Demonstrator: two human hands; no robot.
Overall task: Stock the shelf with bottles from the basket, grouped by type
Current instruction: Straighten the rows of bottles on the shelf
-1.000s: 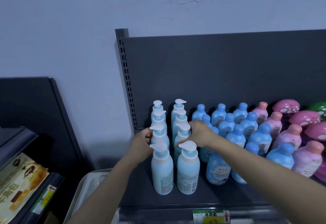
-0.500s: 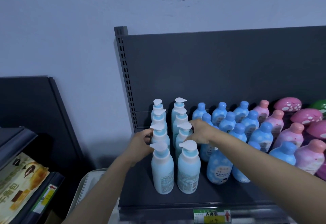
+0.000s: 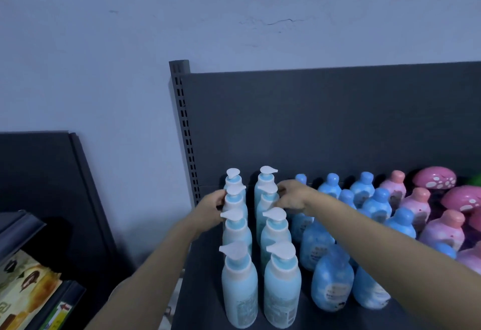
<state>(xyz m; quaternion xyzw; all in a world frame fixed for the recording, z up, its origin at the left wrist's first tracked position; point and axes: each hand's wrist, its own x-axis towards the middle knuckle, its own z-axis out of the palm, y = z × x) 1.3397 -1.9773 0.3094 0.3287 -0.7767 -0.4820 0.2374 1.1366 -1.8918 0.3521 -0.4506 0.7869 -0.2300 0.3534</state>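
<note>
- Eight pale blue pump bottles (image 3: 239, 285) stand upright at the left end of the dark shelf (image 3: 203, 298), in two files of four running front to back.
- The left hand (image 3: 211, 210) reaches along the outer side of the left file. Its fingers are curled against the neck of the second bottle from the back.
- The right hand (image 3: 292, 198) mirrors it on the right file, with fingers bent over the pump head of that file's second bottle from the back. Both hands look closed on their bottles.
- To the right stand blue round-capped bottles (image 3: 331, 283), then pink bottles (image 3: 442, 233), then pink mushroom-shaped containers (image 3: 433, 177). Each kind keeps its own block.
- Handling, as a judgement: the pump bottles look like stiff, smooth plastic and would be fairly heavy if full.
- They are tall and narrow, so a sideways knock could topple one into its neighbours.
- The safest hold is round the shoulder or body below the collar, because the pump head may swivel or press down.
- One second ago both hands held the third pair from the back. They have since moved one pair deeper.
- The files themselves appear unchanged, and the view now sits closer to the shelf.
</note>
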